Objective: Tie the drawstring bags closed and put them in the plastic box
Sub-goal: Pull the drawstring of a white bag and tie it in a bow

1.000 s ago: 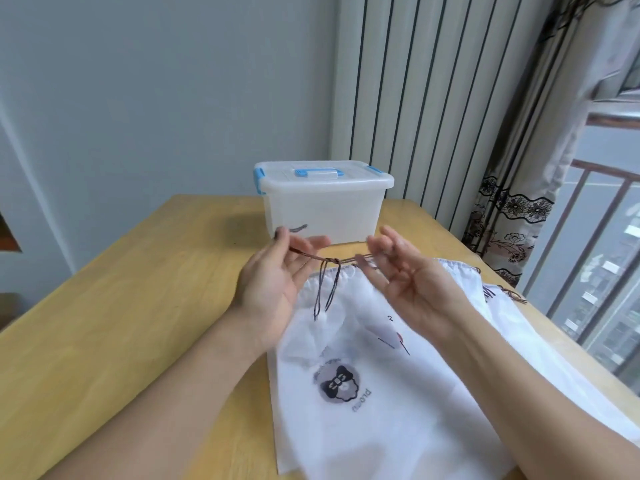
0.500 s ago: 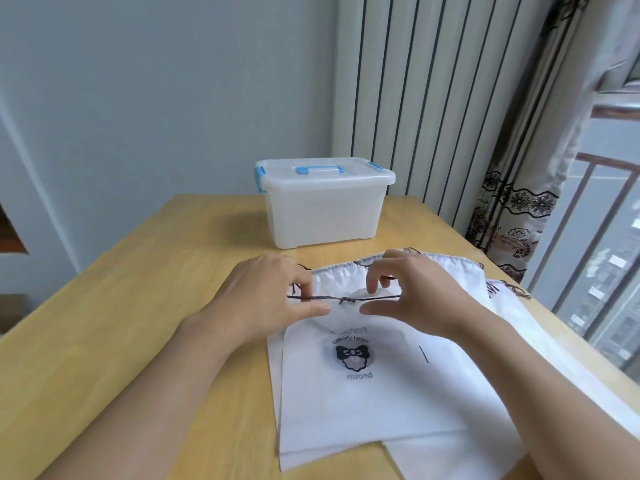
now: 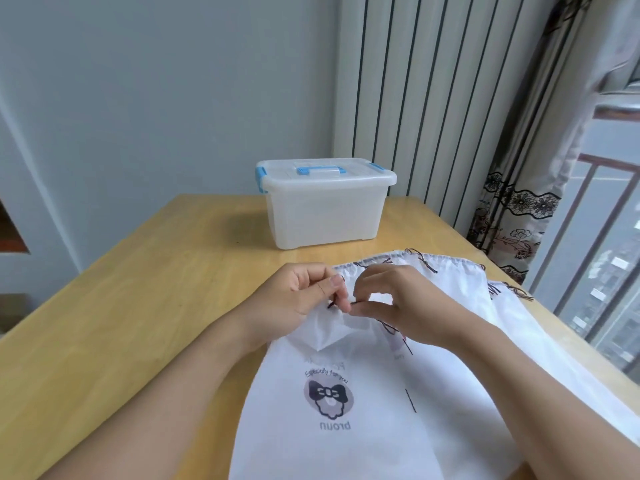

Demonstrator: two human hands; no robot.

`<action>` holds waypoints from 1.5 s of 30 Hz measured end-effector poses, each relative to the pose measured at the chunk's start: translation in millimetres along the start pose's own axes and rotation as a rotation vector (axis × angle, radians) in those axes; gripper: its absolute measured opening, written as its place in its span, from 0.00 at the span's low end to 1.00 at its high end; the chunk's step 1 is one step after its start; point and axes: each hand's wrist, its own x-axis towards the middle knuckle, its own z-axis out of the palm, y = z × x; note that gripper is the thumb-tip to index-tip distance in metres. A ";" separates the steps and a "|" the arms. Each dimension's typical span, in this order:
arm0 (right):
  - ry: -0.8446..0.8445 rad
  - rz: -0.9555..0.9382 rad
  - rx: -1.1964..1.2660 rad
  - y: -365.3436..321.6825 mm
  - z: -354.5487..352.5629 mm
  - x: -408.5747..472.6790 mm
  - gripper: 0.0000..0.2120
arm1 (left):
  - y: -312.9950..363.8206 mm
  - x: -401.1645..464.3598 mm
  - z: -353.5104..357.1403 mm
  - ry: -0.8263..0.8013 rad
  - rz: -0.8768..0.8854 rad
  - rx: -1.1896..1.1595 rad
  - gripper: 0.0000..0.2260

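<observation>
A white drawstring bag with a printed bow logo lies on the wooden table in front of me, its gathered mouth lifted between my hands. My left hand pinches one end of the dark drawstring between thumb and forefinger. My right hand pinches the other end close beside it, fingers curled. More white bags with dark strings lie underneath and to the right. The translucent plastic box with blue latches stands shut at the table's far side.
A striped curtain and a patterned drape hang behind the table's right side. A railing and window border the right edge. Bare wood stretches to my left.
My hands have drawn together from a stretched-apart string to pinching it close at the bag's bunched mouth. The bag's top has gathered and risen a little.
</observation>
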 end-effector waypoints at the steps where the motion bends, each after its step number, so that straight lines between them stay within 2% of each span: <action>1: 0.000 0.005 0.032 -0.5 -3.4 -0.2 0.09 | -4.4 1.9 -0.9 0.031 -0.013 0.016 0.12; 4: 0.040 0.076 0.123 -3.0 -14.2 -2.2 0.11 | -13.3 5.4 -3.9 0.111 -0.032 0.045 0.11; 9: 0.173 0.101 0.146 -18.3 -0.6 -1.5 0.11 | -13.5 5.7 3.2 0.120 0.000 0.050 0.11; 14: 0.329 0.101 0.176 -29.2 2.7 -0.6 0.03 | -13.9 7.9 8.9 0.334 0.051 -0.057 0.10; 15: 0.338 0.092 0.186 -30.3 1.1 -0.7 0.02 | -13.5 7.8 10.2 0.335 0.052 -0.062 0.10; 18: 0.306 0.043 0.179 -28.3 -1.3 -2.1 0.08 | -11.6 6.1 14.1 0.226 0.036 0.006 0.16; 22: 0.292 -0.031 0.132 -24.0 -4.1 -2.8 0.05 | -11.8 4.2 11.2 0.091 0.019 0.086 0.18; 24: 0.323 -0.002 0.150 -22.7 -4.3 -3.0 0.01 | -11.1 3.1 9.9 0.065 0.011 0.088 0.17; 26: 0.335 0.080 0.306 -20.6 -3.0 -1.9 0.04 | -9.1 2.9 10.3 0.063 0.006 0.046 0.16; 30: 0.239 0.318 0.898 -21.2 2.2 1.6 0.07 | -4.0 2.5 12.3 0.103 -0.007 -0.076 0.13; 32: 0.189 0.376 1.022 -22.9 7.7 3.7 0.07 | -5.2 2.8 13.7 0.138 -0.026 -0.117 0.10; 34: 0.193 0.400 0.982 -23.8 9.4 4.7 0.05 | -7.5 3.4 14.7 0.189 -0.045 -0.178 0.05; 37: 0.225 0.432 0.942 -22.5 2.0 3.8 0.07 | -12.0 5.6 13.8 0.256 -0.050 -0.204 0.08; 40: 0.246 0.357 0.940 -21.4 -9.5 1.7 0.08 | -12.1 6.5 14.2 0.277 -0.039 -0.184 0.07; 45: 0.289 0.219 0.788 -28.2 -11.0 1.8 0.05 | -9.9 5.9 17.1 0.260 -0.031 -0.158 0.02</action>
